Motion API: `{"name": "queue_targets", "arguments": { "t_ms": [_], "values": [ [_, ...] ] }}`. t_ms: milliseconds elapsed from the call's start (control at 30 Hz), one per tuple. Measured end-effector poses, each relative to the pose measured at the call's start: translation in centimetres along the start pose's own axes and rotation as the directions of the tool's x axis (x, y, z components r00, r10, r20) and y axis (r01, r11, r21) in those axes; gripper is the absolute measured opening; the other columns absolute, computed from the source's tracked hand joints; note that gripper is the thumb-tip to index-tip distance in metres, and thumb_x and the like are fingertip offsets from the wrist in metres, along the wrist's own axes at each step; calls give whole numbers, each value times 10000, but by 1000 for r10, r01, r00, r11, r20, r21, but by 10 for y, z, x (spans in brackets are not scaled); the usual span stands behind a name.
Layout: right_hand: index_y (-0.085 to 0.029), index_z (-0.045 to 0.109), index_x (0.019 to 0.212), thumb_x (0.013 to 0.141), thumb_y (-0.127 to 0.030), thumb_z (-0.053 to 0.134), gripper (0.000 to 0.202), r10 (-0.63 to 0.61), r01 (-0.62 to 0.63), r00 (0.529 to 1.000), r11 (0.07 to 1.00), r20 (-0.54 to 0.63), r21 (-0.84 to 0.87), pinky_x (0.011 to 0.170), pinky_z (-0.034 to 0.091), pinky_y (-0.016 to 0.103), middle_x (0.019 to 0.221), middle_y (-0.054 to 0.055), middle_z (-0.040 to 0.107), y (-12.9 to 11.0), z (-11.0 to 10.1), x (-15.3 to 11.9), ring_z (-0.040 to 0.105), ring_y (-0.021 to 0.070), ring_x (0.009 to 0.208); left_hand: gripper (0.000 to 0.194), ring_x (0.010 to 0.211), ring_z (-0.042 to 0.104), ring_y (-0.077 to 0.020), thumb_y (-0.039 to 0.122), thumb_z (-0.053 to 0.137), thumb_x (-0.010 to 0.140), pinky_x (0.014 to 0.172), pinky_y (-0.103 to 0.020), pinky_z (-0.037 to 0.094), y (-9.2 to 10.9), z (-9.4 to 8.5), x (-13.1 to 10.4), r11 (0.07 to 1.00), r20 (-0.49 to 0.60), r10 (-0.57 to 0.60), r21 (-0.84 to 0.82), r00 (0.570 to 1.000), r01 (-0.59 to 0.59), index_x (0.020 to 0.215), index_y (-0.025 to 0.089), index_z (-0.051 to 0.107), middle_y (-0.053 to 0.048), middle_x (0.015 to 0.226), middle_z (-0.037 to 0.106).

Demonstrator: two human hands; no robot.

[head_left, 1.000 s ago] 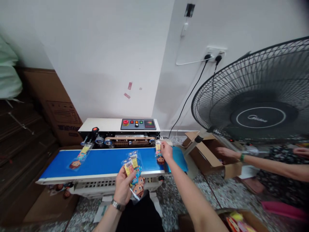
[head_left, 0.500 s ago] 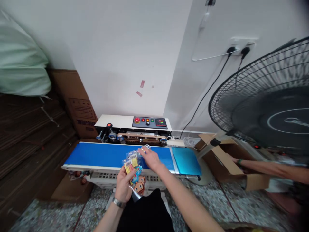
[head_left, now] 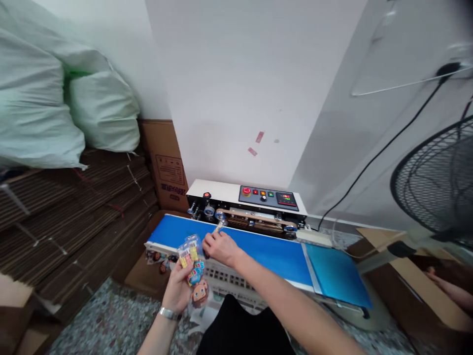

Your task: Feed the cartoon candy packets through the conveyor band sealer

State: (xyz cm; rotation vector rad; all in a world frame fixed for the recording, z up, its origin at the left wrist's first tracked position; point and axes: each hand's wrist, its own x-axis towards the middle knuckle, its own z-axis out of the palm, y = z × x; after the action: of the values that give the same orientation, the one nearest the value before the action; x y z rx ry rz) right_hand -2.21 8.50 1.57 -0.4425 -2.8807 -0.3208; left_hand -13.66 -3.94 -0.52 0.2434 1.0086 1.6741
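Note:
My left hand (head_left: 178, 288) is closed round several clear plastic packets (head_left: 195, 271) with yellow labels and printed cartoon faces, held in front of the blue belt (head_left: 262, 251). Over the belt, my right hand (head_left: 222, 248) is closed, pinching a clear packet (head_left: 220, 226) whose top edge points up at the rollers of the sealing machine (head_left: 221, 190). Most of that packet is hidden behind my fingers. The machine's panel (head_left: 268, 197) has lit buttons and a red display.
A fan (head_left: 436, 177) stands at the right, by an open cardboard box (head_left: 424, 286) with another person's hand in it. Flattened cartons (head_left: 107, 207) and pale sacks (head_left: 103, 108) are stacked at the left. Beneath the belt is a white crate (head_left: 229, 281).
The view has swung left. My right hand has moved away from the packets in my left hand and now holds one packet near the machine's rollers.

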Motion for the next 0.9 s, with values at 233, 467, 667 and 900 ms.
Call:
{"name": "queue_targets", "arguments": {
  "t_ms": [233,467,667,900],
  "values": [
    [-150,548,1031,902,-163,354,234,-113,101,979,992,-168,-75,628,392,298,1023,85,595,-10,-65,-48,509,179,826,360,503,574,-151,148,687,560,495,-297,485,-14,18,-11,980,214,-156,-89,964,178,908,193,606,-10,603,607],
    [-234,577,1049,872,-199,448,223,273,-185,866,953,-419,239,788,450,319,1153,65,556,-23,-60,-96,501,188,957,342,474,568,-158,152,681,577,457,-302,479,-36,42,-28,972,372,-198,-42,907,229,902,207,590,-19,607,607],
    [-224,436,1229,839,-246,496,395,733,-288,593,580,-334,762,909,448,360,1198,105,475,-36,-65,-118,488,217,1095,387,485,575,-140,127,689,564,485,-277,472,-48,62,-38,977,490,-186,-3,852,215,934,197,599,-16,654,640],
    [-255,329,1287,776,-246,589,573,875,58,478,49,-71,997,905,450,340,1167,70,503,-40,-49,-133,528,192,1054,442,643,608,-160,102,717,532,593,-243,452,-43,89,-42,972,591,-234,158,772,173,967,132,639,-63,766,681]
  ]
}}
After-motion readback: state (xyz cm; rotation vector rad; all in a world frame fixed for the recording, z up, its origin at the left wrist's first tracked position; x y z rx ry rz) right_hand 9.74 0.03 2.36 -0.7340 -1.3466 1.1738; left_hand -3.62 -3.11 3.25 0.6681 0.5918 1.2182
